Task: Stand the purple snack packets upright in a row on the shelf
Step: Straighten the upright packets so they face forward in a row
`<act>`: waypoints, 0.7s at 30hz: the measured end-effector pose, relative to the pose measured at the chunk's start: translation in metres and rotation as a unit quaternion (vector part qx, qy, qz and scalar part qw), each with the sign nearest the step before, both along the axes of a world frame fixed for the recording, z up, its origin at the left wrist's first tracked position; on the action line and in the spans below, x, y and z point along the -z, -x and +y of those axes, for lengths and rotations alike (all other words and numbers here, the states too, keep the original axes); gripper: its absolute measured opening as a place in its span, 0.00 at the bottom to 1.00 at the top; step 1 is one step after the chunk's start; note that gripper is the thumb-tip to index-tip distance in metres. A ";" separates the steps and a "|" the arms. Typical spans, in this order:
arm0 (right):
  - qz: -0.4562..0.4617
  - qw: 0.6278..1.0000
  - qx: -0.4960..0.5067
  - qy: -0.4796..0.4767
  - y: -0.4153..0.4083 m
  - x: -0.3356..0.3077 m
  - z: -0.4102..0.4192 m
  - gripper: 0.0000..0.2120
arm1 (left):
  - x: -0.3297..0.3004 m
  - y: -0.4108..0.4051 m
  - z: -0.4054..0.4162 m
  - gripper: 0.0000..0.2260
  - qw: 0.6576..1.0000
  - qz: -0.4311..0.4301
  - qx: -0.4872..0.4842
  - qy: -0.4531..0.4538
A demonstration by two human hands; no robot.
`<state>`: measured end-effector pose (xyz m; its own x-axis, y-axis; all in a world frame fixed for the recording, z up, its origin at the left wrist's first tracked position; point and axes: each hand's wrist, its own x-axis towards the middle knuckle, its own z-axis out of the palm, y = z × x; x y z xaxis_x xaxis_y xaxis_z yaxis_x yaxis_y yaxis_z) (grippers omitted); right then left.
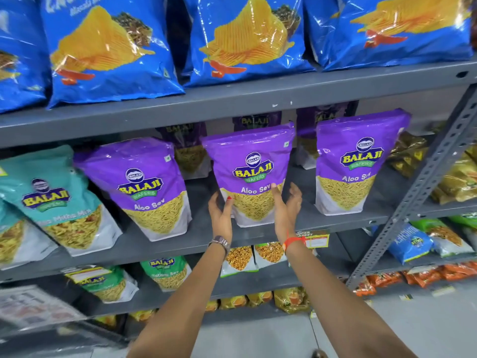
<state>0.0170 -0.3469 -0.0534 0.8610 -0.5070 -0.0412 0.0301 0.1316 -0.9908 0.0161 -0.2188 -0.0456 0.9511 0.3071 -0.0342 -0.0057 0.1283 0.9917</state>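
Observation:
Three purple snack packets stand upright along the front of the grey middle shelf (201,241). The middle packet (251,161) is flanked at its lower edges by both hands: my left hand (220,215) touches its lower left side with the thumb on the front, and my right hand (286,210) rests against its lower right side, fingers spread. A left packet (142,182) leans slightly, and a right packet (357,161) stands alone. More purple packets (184,140) stand in a second row behind, partly hidden.
Teal packets (51,200) fill the shelf's left end. Large blue chip bags (108,47) line the shelf above. Gold packets (410,153) sit past the perforated upright post (426,177) at right. Green and other packets occupy lower shelves.

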 end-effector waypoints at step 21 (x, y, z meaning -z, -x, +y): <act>-0.033 0.970 -0.239 0.032 0.001 -0.033 0.191 0.31 | -0.028 -0.003 0.220 0.24 0.988 0.010 -0.152 -0.017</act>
